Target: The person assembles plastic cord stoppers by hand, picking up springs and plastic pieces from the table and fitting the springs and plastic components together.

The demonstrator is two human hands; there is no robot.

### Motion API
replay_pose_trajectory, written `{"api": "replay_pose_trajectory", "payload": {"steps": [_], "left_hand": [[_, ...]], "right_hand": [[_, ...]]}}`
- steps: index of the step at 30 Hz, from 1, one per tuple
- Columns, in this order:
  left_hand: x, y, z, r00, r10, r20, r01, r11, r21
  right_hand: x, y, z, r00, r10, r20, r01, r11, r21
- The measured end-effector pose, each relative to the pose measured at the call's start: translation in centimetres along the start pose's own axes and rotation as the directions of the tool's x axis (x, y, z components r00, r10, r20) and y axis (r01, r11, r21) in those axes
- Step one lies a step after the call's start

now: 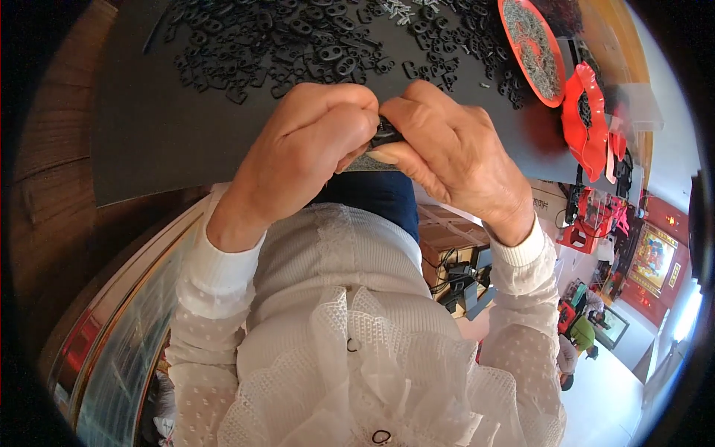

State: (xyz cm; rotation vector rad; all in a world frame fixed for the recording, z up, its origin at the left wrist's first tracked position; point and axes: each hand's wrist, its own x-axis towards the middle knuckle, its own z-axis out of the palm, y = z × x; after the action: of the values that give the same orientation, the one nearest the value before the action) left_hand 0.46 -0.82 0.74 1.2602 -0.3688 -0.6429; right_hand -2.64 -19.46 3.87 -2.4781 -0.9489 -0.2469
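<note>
One small black part (386,134) is caught between the left grip (309,138) and the right grip (465,153) in the head view, held at the near edge of a dark surface (141,141). Thumb and forefinger of the right grip pinch the part; the left grip is curled tight against it, fingertips hidden, so whether it pinches too cannot be told.

Just beyond the knuckles spreads one large heap of black pieces (275,45), with a smaller cluster (439,45) ahead of the right grip; both overlap too much to count. Pale metal bits (400,11) lie farther ahead, cut off by the upper rim.

Two red dishes stand right of the right grip: one round plate (551,98) bearing tiny grey bits (532,48), and, nearer, one wavy-edged bowl (581,149) with dark contents (585,110).

Below the right grip, past the surface's edge, sit a cardboard box (443,231) and dark gear (462,287), hard to make out. Farther right, small and bent by the lens, appear at least two people (581,331) and one framed picture (655,257). Both hands screen much of the part, leaving its full shape unreadable.
</note>
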Motion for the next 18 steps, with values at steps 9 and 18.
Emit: {"api": "replay_pose_trajectory", "payload": {"steps": [9,18], "left_hand": [[-0.1,0.2,0.5,1.000,-0.005,-0.031,0.005,1.000,0.019],[-0.2,0.3,0.2,1.000,-0.002,0.019,0.000,0.996,0.095]], "right_hand": [[-1.2,-1.1,1.3,0.937,0.350,0.001,-0.319,0.851,0.418],[-0.7,-1.6,0.0,0.730,0.522,0.440,-0.612,0.213,0.762]]}}
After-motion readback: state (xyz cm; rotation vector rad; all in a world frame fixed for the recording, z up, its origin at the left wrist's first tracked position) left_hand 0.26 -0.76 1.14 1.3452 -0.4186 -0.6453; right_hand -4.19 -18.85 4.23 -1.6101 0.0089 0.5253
